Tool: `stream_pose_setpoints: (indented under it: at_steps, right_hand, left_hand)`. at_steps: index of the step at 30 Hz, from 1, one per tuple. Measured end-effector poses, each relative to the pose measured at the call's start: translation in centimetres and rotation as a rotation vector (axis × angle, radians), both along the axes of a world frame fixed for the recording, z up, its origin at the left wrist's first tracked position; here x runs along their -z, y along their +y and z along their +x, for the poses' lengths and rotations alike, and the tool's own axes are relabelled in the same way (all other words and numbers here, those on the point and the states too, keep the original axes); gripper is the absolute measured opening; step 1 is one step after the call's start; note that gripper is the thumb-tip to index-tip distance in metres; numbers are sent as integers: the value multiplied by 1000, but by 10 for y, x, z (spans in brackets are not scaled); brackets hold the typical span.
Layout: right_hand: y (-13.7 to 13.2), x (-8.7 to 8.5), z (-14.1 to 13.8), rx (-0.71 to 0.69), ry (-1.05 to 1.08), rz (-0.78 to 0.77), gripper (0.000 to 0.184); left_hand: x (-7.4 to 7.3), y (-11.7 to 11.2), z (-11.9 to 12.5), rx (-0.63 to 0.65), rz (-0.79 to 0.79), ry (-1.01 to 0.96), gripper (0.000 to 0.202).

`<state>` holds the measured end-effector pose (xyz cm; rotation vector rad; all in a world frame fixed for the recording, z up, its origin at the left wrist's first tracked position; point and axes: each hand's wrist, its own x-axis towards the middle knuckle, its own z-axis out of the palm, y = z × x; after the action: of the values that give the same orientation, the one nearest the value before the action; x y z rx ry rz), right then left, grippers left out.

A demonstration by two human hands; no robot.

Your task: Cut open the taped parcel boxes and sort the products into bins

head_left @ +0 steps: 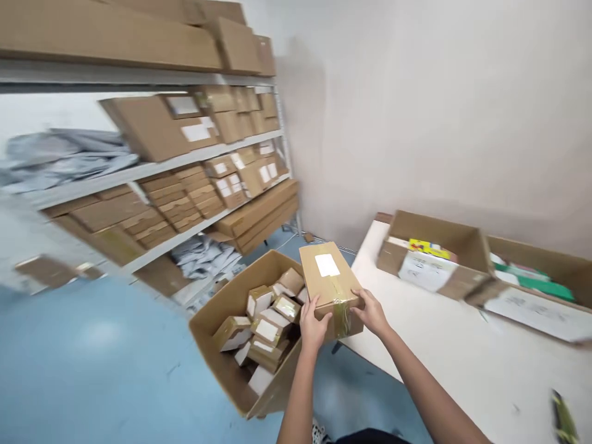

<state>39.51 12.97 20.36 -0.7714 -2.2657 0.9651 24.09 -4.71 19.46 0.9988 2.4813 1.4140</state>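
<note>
My feed shows a white table (430,351) at right, with two open cardboard boxes (439,231) standing on it next to each other and a dark, yellowish object (563,418) near its front edge — too blurred to name. At left, my view takes in a metal shelf (171,161) — its tiers bear cardboard cartons (139,120) and crumpled grey sheeting (69,154).

Your carton (320,288) is matt brown cardboard — its tape (341,316) glossy plastic, its label (327,265) matt paper; your tabletop (462,351) looks smooth, the floor (102,364) shiny.
</note>
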Motion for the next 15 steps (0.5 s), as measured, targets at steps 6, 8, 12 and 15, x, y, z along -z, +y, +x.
stream_pose_setpoints:
  at_steps: [6, 8, 12, 15]
  right_hand:
    - [79, 29, 173, 301, -4, -51, 52]
    - [94, 53, 229, 401, -72, -98, 53]
    - [101, 96, 324, 525, -330, -261, 69]
    - [96, 113, 368, 553, -417, -320, 76]
  left_hand:
    - [20, 119, 135, 283, -46, -61, 69]
    - [38, 147, 181, 407, -108, -111, 67]
    - [73, 178, 263, 656, -290, -180, 69]
    - [83, 190, 299, 730, -360, -165, 74]
